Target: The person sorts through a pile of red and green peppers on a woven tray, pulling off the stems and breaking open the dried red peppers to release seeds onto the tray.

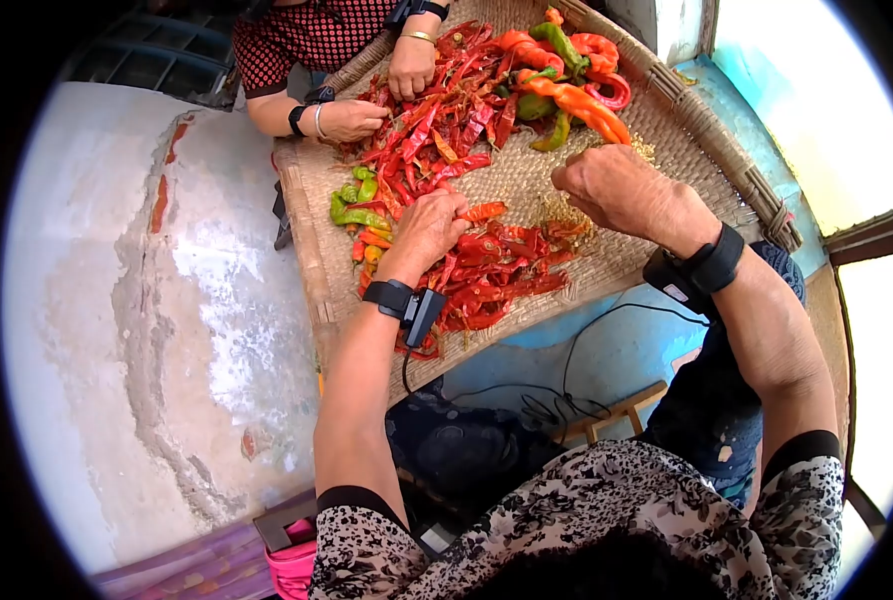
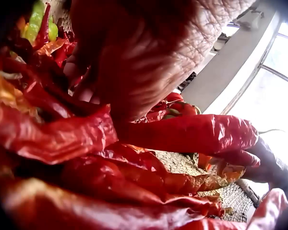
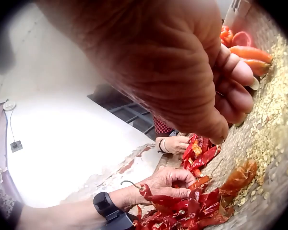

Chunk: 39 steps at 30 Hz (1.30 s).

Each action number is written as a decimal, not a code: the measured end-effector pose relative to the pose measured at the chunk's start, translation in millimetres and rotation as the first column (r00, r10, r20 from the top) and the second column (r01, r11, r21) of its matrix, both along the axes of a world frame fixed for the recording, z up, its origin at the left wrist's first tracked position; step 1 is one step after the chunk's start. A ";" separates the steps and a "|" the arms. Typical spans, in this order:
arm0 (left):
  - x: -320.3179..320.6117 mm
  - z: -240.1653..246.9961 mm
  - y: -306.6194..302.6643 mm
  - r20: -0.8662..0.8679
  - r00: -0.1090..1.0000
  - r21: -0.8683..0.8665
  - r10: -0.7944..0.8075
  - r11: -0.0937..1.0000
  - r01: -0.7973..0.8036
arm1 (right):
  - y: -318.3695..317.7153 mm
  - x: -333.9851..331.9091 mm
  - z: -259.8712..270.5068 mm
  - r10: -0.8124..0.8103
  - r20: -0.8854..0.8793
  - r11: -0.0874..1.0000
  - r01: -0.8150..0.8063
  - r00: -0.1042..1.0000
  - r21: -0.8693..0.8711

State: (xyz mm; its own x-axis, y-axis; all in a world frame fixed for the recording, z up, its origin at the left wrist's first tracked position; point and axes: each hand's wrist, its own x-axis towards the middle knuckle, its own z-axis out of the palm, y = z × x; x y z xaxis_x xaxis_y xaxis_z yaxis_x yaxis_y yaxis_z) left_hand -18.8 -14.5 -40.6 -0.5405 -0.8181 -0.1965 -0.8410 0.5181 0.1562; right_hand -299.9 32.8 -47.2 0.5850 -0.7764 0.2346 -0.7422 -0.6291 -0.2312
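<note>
My left hand (image 1: 428,235) is over the red chili pile, and its fingertips pinch an orange-red chili (image 1: 483,211). In the right wrist view that left hand (image 3: 156,186) has thumb and fingers around the end of the orange chili (image 3: 199,182). Wrinkled red chilies (image 2: 182,134) lie beneath the left palm (image 2: 153,57) in the left wrist view. My right hand (image 1: 631,195) is raised over pale seeds (image 3: 273,120) on the woven tray (image 1: 686,140). Loosely curled, its fingers (image 3: 237,98) stand apart from the thumb, with nothing visible between them.
Across the tray, another person's two hands (image 1: 351,120) work among dried red chilies (image 1: 436,130). Fresh red and orange peppers (image 1: 586,105) lie at the far right, green ones (image 1: 356,205) at the left. A cable (image 1: 566,370) hangs below the tray edge.
</note>
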 end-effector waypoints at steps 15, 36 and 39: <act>43.8 24.8 11.3 -0.015 0.977 0.075 0.213 0.975 -0.211 | 2.8 1.3 2.5 0.006 -0.024 1.000 -0.005 1.000 0.026; 0.0 63.2 2.1 -0.238 0.948 0.051 0.211 0.977 -0.205 | 4.6 5.7 -1.2 0.024 -0.040 0.996 -0.021 0.999 0.083; -9.0 19.4 13.0 -0.192 0.977 -0.040 -0.091 0.996 0.085 | 1.6 5.4 -2.4 0.021 -0.030 0.997 -0.019 0.999 0.071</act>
State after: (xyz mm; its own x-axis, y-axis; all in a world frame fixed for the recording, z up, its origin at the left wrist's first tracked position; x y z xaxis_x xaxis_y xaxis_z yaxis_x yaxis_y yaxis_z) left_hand -27.8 -1.5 -21.2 -0.6360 -0.7696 -0.0565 -0.7473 0.5959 0.2941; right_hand -294.5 34.4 -49.6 0.6066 -0.7786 0.1608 -0.7372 -0.6266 -0.2529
